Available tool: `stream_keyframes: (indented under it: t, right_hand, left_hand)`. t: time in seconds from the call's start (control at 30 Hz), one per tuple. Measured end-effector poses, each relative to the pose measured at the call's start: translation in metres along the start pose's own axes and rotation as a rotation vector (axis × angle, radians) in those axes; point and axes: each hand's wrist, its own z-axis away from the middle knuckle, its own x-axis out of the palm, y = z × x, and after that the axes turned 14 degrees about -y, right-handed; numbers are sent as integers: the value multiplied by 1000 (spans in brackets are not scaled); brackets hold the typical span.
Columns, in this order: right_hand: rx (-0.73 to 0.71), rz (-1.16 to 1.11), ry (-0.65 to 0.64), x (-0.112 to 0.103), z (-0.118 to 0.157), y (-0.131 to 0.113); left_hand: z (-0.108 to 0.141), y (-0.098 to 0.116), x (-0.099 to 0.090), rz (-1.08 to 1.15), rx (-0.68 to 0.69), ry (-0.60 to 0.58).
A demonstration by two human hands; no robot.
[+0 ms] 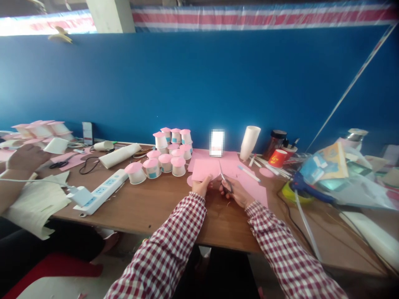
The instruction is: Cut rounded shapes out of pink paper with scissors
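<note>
My left hand (202, 186) holds the near edge of a pink paper sheet (204, 168) above the brown table (156, 203). In my right hand (235, 192) are dark-handled scissors (227, 185), their blades pointing away from me at the sheet's right part. More pink paper (257, 192) lies beneath and to the right, with a white pen (249, 173) on it. Behind the sheet a phone (217, 143) stands upright, its screen blurred out. Left of my hands stand several white paper cups with pink paper tops (134, 168).
A power strip (101, 192) lies at left, beside a person's hand (26, 158) near a white cup (56, 145). At right are a stack of cups (249, 141), a red cup (277, 158), a dark jar (276, 141) and plastic bags (358, 187). A blue wall (199, 79) rises behind.
</note>
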Motion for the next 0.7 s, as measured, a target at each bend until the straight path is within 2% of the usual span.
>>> stream_keyframes:
  t: [0.17,0.43,0.57,0.7]
  right_hand:
    - [-11,5,0,0,-1,1]
    - [-33,33,11,-1,-3,3]
    - [-23,7,22,-1,-2,3]
    - [-38,-35,-72,-3,1,1]
  left_hand:
    - [-2,-4,-2,-49,-47,69]
    - [3,-2,5,6,-71,86]
    - [0,5,4,117,-11,173]
    - [-6,12,0,185,38,238]
